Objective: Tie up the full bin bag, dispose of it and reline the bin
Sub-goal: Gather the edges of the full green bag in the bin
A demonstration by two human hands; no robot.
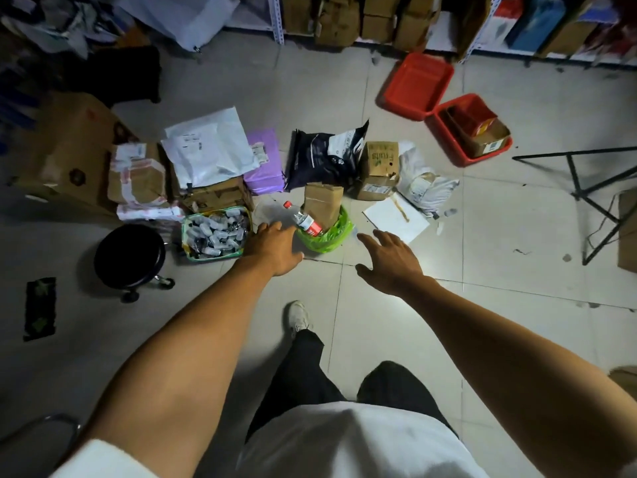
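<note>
Bin (327, 244) on tiled floor (482, 257), centre of scene, lined with green bag (339, 232). Overfilled: bottle (305, 220) and cardboard (322, 203) protruding above rim. Left hand (275, 248) at near-left edge of bin, fingers loosely extended, empty; contact with bag not determinable. Right hand (389, 263) near right of bin, apart from it, fingers spread wide, empty. Basket (215, 232) of small bottles just left. Stool (129, 255) farther left.

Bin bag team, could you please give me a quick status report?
Both hands open, left hand and right hand reaching. Green bin bag untied, overfull: bottle, cardboard piece protruding. Parcels crowd behind.
</note>
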